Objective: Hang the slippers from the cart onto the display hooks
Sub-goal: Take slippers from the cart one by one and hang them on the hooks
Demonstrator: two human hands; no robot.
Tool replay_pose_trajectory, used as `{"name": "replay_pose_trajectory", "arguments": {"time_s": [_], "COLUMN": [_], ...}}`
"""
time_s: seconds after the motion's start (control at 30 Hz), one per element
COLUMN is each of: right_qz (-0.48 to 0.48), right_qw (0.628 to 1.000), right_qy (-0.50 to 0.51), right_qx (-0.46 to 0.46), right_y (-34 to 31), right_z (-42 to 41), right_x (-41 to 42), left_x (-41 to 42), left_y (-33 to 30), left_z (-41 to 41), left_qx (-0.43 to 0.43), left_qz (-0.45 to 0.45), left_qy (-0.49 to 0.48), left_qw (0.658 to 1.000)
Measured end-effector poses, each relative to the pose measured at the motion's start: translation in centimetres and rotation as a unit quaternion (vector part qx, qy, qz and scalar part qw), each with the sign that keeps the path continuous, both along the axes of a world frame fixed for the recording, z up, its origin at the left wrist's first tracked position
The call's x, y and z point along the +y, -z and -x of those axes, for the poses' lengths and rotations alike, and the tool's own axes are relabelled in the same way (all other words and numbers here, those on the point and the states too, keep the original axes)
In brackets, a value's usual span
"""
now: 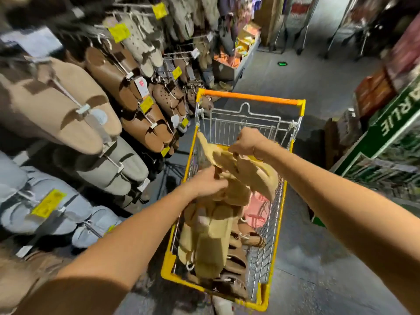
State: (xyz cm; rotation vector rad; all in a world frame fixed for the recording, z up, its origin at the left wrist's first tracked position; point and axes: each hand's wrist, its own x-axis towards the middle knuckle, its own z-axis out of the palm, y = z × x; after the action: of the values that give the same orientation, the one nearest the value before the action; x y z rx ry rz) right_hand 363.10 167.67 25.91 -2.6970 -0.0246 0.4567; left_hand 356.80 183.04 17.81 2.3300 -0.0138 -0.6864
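Person stands at the near end of a yellow-framed wire cart (279, 223), both bare arms reaching out over the basket.

Left hand (208, 180): fingers curled into the lower edge of a pair of tan slippers (245, 171), gripping it. Exact finger placement is blurred.

Right hand (246, 140): fingers bent downward, pinching the upper edge of the same tan pair, just above and beyond the left fingers. The pair is lifted clear of the heap, stretched between the two hands over the middle of the cart.

Below the fingers: a heap of slippers in the basket (211, 244), mostly tan, darker brown ones toward the near end. A pink item (258, 211) lies below the right fingers against the cart's right wall.

Beyond the fingers: the cart's orange handle bar (250, 96) and a wire flap.

To the left of the left fingers: display wall with rows of hanging slippers (68, 110), in beige, brown, grey and pale blue, carrying yellow price tags (48, 203). Hooks are partly hidden by stock; view blurred.

To the right of the right fingers: grey aisle floor (318, 223), and a green sign (395, 123) at the edge.
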Motion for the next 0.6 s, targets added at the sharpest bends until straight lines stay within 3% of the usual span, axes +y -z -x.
{"name": "replay_pose_trajectory", "arguments": {"time_s": [0.1,0.17,0.3,0.4,0.6], "right_qz": [-0.140,-0.267,-0.409,-0.527,-0.633], "right_qw": [0.986,0.953,0.881,0.799,0.713], "right_qy": [0.088,0.130,0.090,0.095,-0.005], "right_qx": [0.020,0.067,0.220,0.275,0.303], "right_y": [-2.5,-4.0,-8.0,-9.4,-15.1], "right_z": [2.7,5.1,12.2,16.3,26.7], "right_x": [3.6,6.4,12.1,17.1,26.9], "left_x": [2.9,5.5,11.9,16.3,22.8], "left_y": [-3.6,-5.4,-7.1,-7.8,-11.4], "left_z": [3.2,6.2,13.7,18.9,29.5], "left_qx": [-0.011,-0.012,-0.088,-0.182,-0.298], "left_qz": [0.080,0.126,0.226,0.246,0.252], "left_qy": [-0.066,-0.116,-0.210,-0.322,-0.498], "left_qw": [0.995,0.985,0.947,0.896,0.774]}}
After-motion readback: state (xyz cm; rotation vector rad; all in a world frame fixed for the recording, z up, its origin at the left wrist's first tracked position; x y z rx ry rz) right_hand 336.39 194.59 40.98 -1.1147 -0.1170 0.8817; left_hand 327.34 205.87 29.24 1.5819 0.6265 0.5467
